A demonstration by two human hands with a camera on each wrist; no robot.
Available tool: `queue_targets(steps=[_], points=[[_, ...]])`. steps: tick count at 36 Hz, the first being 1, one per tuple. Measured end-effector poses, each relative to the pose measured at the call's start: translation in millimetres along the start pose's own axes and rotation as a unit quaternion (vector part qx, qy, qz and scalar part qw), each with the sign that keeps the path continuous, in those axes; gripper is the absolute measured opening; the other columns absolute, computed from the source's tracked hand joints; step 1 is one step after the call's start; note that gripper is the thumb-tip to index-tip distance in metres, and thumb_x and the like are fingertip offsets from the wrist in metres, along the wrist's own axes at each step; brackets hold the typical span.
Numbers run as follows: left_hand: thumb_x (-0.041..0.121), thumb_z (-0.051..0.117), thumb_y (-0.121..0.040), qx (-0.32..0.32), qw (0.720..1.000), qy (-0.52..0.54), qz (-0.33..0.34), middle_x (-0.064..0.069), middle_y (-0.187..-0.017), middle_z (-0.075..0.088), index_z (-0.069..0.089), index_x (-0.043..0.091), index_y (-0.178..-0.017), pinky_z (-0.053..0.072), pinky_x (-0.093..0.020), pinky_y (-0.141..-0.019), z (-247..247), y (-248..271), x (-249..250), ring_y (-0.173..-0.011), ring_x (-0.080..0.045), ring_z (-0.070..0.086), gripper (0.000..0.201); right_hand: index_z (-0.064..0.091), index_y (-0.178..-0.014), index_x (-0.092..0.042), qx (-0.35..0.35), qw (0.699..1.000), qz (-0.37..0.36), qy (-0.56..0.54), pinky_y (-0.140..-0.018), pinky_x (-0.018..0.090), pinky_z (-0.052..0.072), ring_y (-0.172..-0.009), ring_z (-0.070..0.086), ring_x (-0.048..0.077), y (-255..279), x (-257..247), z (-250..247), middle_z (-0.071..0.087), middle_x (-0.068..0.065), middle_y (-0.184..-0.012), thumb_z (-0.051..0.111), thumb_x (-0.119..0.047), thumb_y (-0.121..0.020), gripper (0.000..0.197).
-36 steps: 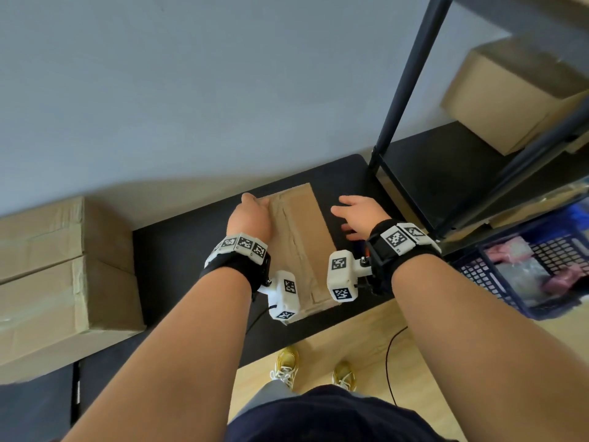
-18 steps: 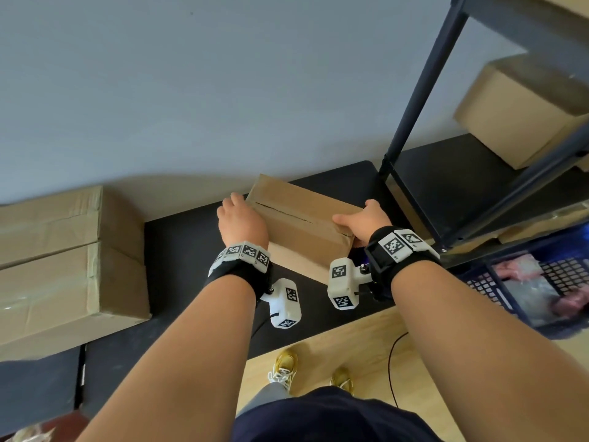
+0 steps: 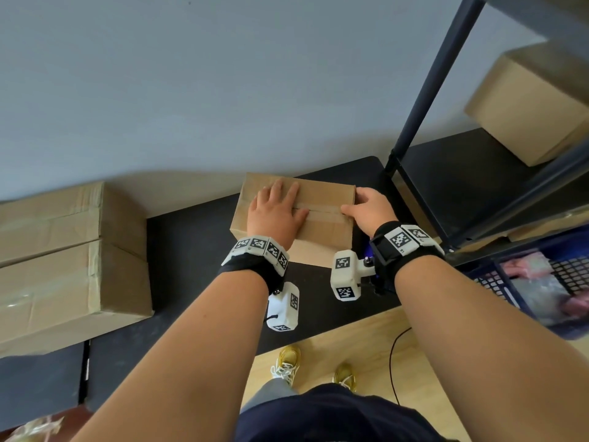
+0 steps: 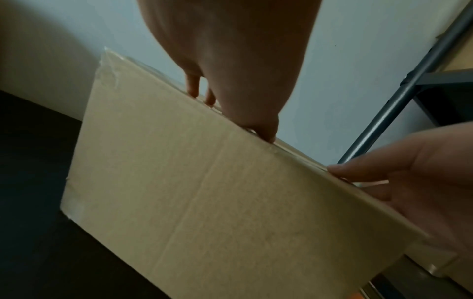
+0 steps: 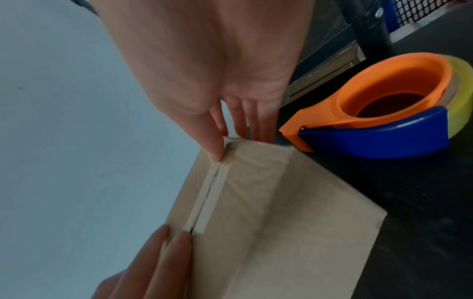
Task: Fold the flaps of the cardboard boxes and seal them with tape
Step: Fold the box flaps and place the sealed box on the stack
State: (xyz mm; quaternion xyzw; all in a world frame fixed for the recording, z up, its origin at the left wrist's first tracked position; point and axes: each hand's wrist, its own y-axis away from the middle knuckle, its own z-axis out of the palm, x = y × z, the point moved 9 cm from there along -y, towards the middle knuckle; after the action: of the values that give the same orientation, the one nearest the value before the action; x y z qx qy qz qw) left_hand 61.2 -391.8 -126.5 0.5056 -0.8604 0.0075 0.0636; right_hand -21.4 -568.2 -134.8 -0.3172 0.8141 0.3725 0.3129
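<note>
A small cardboard box (image 3: 322,231) stands on the black table (image 3: 191,269), its taped centre seam on top and running left to right. My left hand (image 3: 277,208) lies flat on the box's top, fingers spread and straight. My right hand (image 3: 363,207) is at the box's right end: the thumb presses the seam's end, and the straight fingers reach down the end face. In the right wrist view the box (image 5: 281,222) has the orange and blue tape dispenser (image 5: 379,117) lying right of it on the table. From the left wrist, the box's front face (image 4: 204,202) fills the view.
Two taped cardboard boxes (image 3: 63,256) are stacked at the table's left. A black metal shelf rack (image 3: 424,90) stands close on the right and holds another box (image 3: 529,106). Below the rack sits a blue mesh basket (image 3: 541,282). A wall runs directly behind the table.
The box was turned up from lying flat, so its seam now faces up. My left hand moved from the side onto the top. My right hand went to the right end.
</note>
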Motion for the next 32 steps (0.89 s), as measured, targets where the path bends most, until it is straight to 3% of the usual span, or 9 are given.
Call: queue_targets(steps=[5, 8, 11, 13, 16, 19, 23, 27, 32], points=[[0.056, 0.030, -0.095, 0.021, 0.999, -0.022, -0.034, -0.005, -0.145, 0.031, 0.023, 0.027, -0.148, 0.035, -0.039, -0.097, -8.6, -2.7, 6.0, -0.122, -0.030, 0.036, 0.060, 0.058, -0.118, -0.014, -0.007, 0.998, 0.059, -0.015, -0.088, 0.050, 0.056, -0.104, 0.064, 0.028, -0.1, 16.4, 2.2, 0.065, 0.007, -0.112, 0.071, -0.035, -0.088, 0.039], [0.054, 0.034, -0.094, 0.021, 0.998, -0.038, -0.043, -0.007, -0.137, 0.039, 0.028, 0.024, -0.145, 0.036, -0.038, -0.092, -10.9, -6.3, 9.7, -0.116, -0.030, 0.039, 0.059, 0.056, -0.099, -0.020, -0.003, 1.000, 0.025, 0.016, -0.084, 0.049, 0.058, -0.095, 0.065, 0.025, -1.8, 14.7, 3.7, 0.064, 0.002, -0.097, 0.068, -0.034, -0.090, 0.021], [0.054, 0.038, -0.092, 0.023, 0.998, -0.036, -0.054, -0.010, -0.133, 0.043, 0.033, 0.022, -0.141, 0.036, -0.040, -0.096, -12.4, -8.1, 12.5, -0.117, -0.030, 0.040, 0.058, 0.057, -0.097, -0.020, 0.021, 0.999, -0.007, 0.050, -0.087, 0.044, 0.055, -0.093, 0.064, 0.022, -4.8, 8.6, 0.9, 0.061, -0.003, -0.090, 0.066, -0.031, -0.092, 0.015], [0.050, 0.039, -0.093, 0.033, 0.998, -0.032, -0.036, -0.009, -0.137, 0.041, 0.034, 0.022, -0.140, 0.031, -0.041, -0.102, -13.3, -6.9, 18.1, -0.124, -0.029, 0.037, 0.055, 0.062, -0.101, -0.016, 0.015, 0.999, -0.027, 0.041, -0.087, 0.039, 0.052, -0.095, 0.064, 0.022, -7.1, 4.0, 0.9, 0.064, 0.000, -0.094, 0.063, -0.029, -0.094, 0.015], [0.041, 0.032, -0.098, 0.030, 0.999, -0.029, 0.023, -0.006, -0.156, 0.019, 0.024, 0.025, -0.148, 0.009, -0.049, -0.117, -8.2, -3.3, 32.1, -0.145, -0.027, 0.011, 0.053, 0.067, -0.118, -0.015, -0.035, 0.998, -0.057, 0.008, -0.093, 0.039, 0.051, -0.102, 0.064, 0.023, -7.2, -4.6, 7.0, 0.069, 0.005, -0.109, 0.056, -0.028, -0.099, 0.026], [0.046, 0.018, -0.100, -0.014, 0.999, -0.011, 0.033, -0.002, -0.161, 0.004, 0.008, 0.028, -0.153, -0.003, -0.052, -0.118, 6.6, 0.7, 36.7, -0.148, -0.023, -0.004, 0.056, 0.063, -0.130, -0.019, -0.081, 0.994, -0.070, -0.003, -0.096, 0.036, 0.047, -0.107, 0.060, 0.020, -6.0, -9.1, 16.2, 0.066, 0.003, -0.119, 0.048, -0.031, -0.102, 0.034], [0.051, 0.011, -0.100, -0.041, 0.999, 0.024, -0.026, -0.002, -0.161, 0.004, -0.004, 0.034, -0.152, -0.004, -0.052, -0.118, 17.9, 4.2, 28.7, -0.148, -0.025, 0.000, 0.057, 0.066, -0.103, -0.001, 0.021, 0.999, -0.007, -0.043, -0.085, 0.042, 0.048, -0.096, 0.062, 0.032, -12.1, 13.1, -0.2, 0.067, 0.018, -0.103, 0.040, -0.037, -0.100, 0.044], [0.050, 0.012, -0.099, -0.020, 0.998, 0.027, -0.045, -0.003, -0.159, 0.011, -0.001, 0.035, -0.152, -0.001, -0.050, -0.118, 15.9, 1.0, 27.1, -0.147, -0.024, 0.007, 0.057, 0.063, -0.117, -0.005, 0.105, 0.992, 0.057, 0.031, -0.078, 0.028, 0.036, -0.109, 0.059, 0.031, -11.4, 50.8, -21.6, 0.065, 0.014, -0.118, 0.042, -0.025, -0.103, 0.032], [0.051, 0.014, -0.099, 0.021, 0.999, 0.014, -0.037, -0.003, -0.157, 0.019, 0.005, 0.034, -0.153, 0.005, -0.047, -0.118, 15.3, 3.9, 29.5, -0.144, -0.024, 0.016, 0.057, 0.055, -0.123, -0.005, 0.100, 0.982, 0.100, 0.129, -0.092, 0.036, 0.043, -0.118, 0.056, 0.034, -8.9, 91.4, -23.2, 0.060, 0.015, -0.125, 0.056, -0.018, -0.095, 0.031]])
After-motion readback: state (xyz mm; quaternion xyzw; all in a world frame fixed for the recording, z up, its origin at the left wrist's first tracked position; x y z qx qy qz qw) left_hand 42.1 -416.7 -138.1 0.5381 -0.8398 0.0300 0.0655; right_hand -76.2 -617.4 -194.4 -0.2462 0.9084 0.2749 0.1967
